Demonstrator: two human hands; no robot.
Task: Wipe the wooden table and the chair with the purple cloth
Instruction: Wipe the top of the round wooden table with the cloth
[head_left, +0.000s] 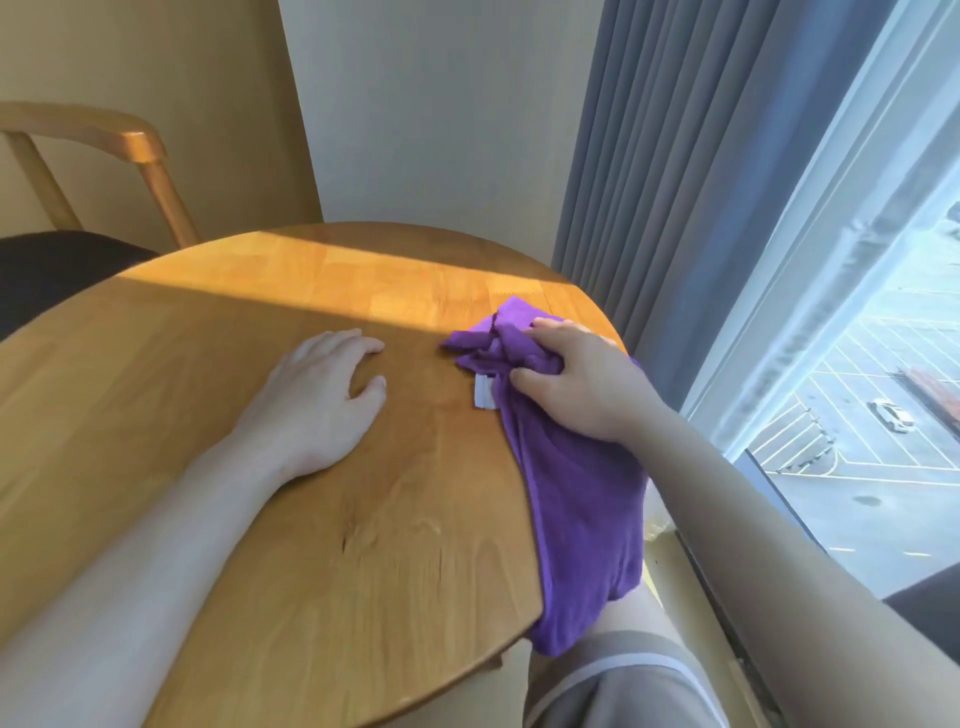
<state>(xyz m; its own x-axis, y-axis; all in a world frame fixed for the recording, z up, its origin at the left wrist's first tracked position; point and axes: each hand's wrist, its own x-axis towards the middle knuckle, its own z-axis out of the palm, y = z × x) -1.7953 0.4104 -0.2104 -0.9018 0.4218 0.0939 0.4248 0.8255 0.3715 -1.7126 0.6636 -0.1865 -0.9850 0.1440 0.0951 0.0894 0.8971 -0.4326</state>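
Bare forearms, no sleeves; grey shorts (618, 691) w/ white trim band.

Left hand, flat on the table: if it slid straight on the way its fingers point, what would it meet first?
Probably the bunched purple cloth that the right hand grips. The left hand points up and right across bare wooden table, though it might pass just beyond the cloth's tip.

The purple cloth (566, 467) is gripped by the right hand (576, 379) near the right edge of the round wooden desk (332, 545), its lower part hanging over that edge. The left hand (317, 395) is laid flat on the desk. A wooden chair (140, 150) is seen behind, a curtain (675, 156) beside the window (857, 364)
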